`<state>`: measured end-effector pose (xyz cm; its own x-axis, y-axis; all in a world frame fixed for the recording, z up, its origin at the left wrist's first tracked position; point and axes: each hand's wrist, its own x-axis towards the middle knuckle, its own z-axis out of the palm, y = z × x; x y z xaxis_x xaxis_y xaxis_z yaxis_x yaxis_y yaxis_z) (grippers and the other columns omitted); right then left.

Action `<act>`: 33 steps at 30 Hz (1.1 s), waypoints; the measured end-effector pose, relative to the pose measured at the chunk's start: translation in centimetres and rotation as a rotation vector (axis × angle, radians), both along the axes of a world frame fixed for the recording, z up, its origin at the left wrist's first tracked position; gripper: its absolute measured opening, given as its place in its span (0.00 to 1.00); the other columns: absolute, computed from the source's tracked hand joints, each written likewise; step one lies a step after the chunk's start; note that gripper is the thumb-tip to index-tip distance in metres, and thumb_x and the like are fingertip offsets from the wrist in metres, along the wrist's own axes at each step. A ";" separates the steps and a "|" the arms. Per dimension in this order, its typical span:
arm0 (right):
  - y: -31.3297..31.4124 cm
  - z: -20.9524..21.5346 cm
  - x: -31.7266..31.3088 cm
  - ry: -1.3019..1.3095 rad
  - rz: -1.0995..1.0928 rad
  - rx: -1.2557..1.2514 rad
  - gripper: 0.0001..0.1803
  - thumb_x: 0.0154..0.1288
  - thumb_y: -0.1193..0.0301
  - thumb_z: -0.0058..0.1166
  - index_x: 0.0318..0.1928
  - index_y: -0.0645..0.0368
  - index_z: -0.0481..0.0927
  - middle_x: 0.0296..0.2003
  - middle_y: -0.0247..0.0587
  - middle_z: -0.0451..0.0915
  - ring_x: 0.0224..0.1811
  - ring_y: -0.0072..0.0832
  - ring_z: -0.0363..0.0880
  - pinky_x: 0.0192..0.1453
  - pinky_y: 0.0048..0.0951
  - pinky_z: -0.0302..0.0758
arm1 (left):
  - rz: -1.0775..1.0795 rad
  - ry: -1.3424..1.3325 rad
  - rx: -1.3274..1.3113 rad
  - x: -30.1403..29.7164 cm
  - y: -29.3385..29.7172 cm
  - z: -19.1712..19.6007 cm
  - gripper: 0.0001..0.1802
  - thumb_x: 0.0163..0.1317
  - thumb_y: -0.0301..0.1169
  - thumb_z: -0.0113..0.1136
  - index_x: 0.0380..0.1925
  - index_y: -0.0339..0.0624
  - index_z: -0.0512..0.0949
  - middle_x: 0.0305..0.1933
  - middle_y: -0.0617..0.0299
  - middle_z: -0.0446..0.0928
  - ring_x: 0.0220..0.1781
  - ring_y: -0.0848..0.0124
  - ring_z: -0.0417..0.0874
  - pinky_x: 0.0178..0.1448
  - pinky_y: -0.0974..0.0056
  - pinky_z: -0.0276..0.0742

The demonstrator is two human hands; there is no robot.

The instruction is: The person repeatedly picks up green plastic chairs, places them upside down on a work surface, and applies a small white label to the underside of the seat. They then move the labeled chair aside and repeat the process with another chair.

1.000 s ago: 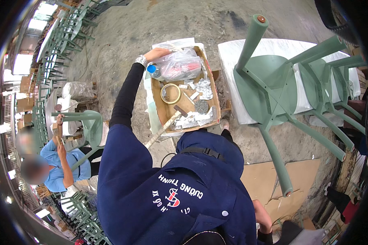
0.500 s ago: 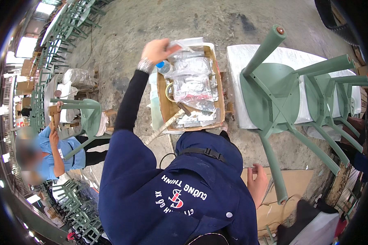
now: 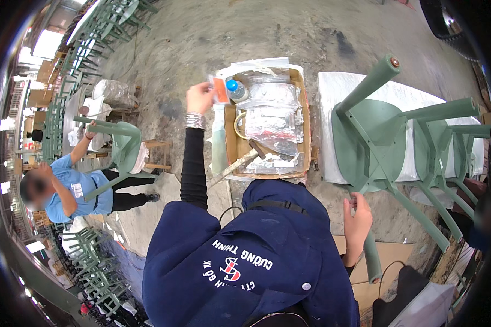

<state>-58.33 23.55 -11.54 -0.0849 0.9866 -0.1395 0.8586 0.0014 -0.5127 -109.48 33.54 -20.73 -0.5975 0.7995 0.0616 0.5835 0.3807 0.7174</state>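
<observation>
My left hand (image 3: 200,98) is closed on a small clear plastic packet (image 3: 220,90) with an orange patch, at the left edge of a cardboard box (image 3: 306,125). Inside the box are clear plastic bags (image 3: 273,96), a bottle with a blue cap (image 3: 236,90), a ring of yellowish tape (image 3: 238,125) and a hammer (image 3: 249,156), whose handle sticks out over the near left edge. Beside a leg of the nearest upside-down green chair (image 3: 365,141), my right hand (image 3: 358,222) is raised with fingers loosely apart and nothing visible in it.
Several green chairs lie upturned on a plastic-wrapped surface (image 3: 328,109) at the right. Cardboard (image 3: 390,253) covers floor at lower right. On the left, a person in a blue shirt (image 3: 79,188) handles another green chair (image 3: 126,147). Stacked green chairs (image 3: 95,267) stand behind.
My left hand has drawn back from the box's far left corner toward me, bringing the packet along. My right hand has risen toward the chair leg. The co-worker's arms have moved.
</observation>
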 end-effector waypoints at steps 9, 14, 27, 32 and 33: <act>0.1 -0.4 -1.2 0.068 -0.020 0.069 0.13 0.59 0.70 0.57 0.44 0.61 0.76 0.31 0.44 0.78 0.33 0.35 0.76 0.41 0.34 0.72 | -0.055 0.277 0.035 2.6 0.0 -4.0 0.14 0.51 0.35 0.63 0.36 0.38 0.81 0.38 0.52 0.80 0.44 0.53 0.80 0.49 0.54 0.74; -1.2 -1.7 -2.0 0.077 0.027 0.017 0.13 0.58 0.70 0.57 0.43 0.60 0.76 0.31 0.42 0.79 0.35 0.34 0.77 0.41 0.34 0.72 | -0.379 0.410 0.346 11.5 -2.4 3.0 0.14 0.51 0.36 0.64 0.38 0.44 0.78 0.52 0.51 0.73 0.53 0.53 0.74 0.54 0.57 0.71; -0.5 -0.8 -2.0 0.034 0.096 0.049 0.14 0.59 0.67 0.56 0.44 0.60 0.75 0.36 0.46 0.78 0.39 0.44 0.75 0.41 0.41 0.70 | -0.852 0.489 -0.165 8.8 10.9 2.4 0.11 0.46 0.24 0.53 0.29 0.47 0.81 0.40 0.57 0.78 0.45 0.57 0.77 0.48 0.56 0.73; -1.4 -0.9 -1.5 0.033 0.012 0.041 0.14 0.60 0.67 0.55 0.44 0.59 0.74 0.36 0.46 0.78 0.39 0.44 0.75 0.42 0.41 0.70 | -0.578 0.863 0.173 10.0 10.9 0.2 0.13 0.50 0.30 0.58 0.38 0.45 0.79 0.52 0.57 0.74 0.56 0.57 0.71 0.60 0.52 0.63; -1.7 -1.1 -1.3 0.051 -0.029 0.030 0.14 0.60 0.66 0.55 0.44 0.59 0.74 0.36 0.46 0.78 0.39 0.44 0.75 0.42 0.41 0.70 | -0.567 0.742 0.197 11.2 9.7 0.7 0.13 0.51 0.31 0.59 0.38 0.43 0.78 0.52 0.56 0.74 0.55 0.57 0.72 0.58 0.53 0.65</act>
<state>-59.68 21.88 -12.64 -0.0629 0.9924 -0.1056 0.8312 -0.0065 -0.5560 -98.28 43.22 -20.08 0.1218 0.8929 0.4335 0.9760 -0.1872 0.1113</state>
